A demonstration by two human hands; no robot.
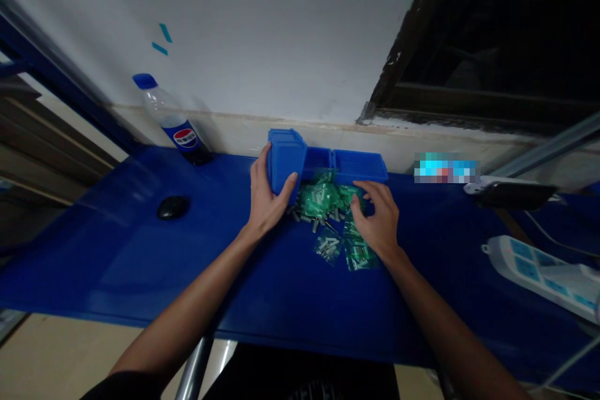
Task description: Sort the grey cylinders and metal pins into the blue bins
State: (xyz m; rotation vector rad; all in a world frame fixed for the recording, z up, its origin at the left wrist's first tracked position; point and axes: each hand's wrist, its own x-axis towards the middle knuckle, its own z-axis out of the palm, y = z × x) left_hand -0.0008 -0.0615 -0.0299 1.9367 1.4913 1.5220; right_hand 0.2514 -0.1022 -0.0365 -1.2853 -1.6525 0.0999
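My left hand (269,200) grips a small blue plastic bin (287,159), thumb on one side and fingers on the other. The bin is tilted, its underside partly facing me. Just below and right of it lies a pile of small clear and green plastic bags (321,200), with loose small metal cylinders (315,225) at its near edge. My right hand (379,215) is at the pile's right side, thumb and fingers curved and apart, with nothing seen between them. Nearer me are a clear bag of small light-coloured pieces (328,246) and a green-tinted bag (360,256).
Behind the pile, blue bins (360,165) stand along the wall. A Pepsi bottle (180,131) and a black mouse (172,207) are on the left of the blue table (262,300). To the right are a white power strip (539,272) and a dark phone-like object (518,195).
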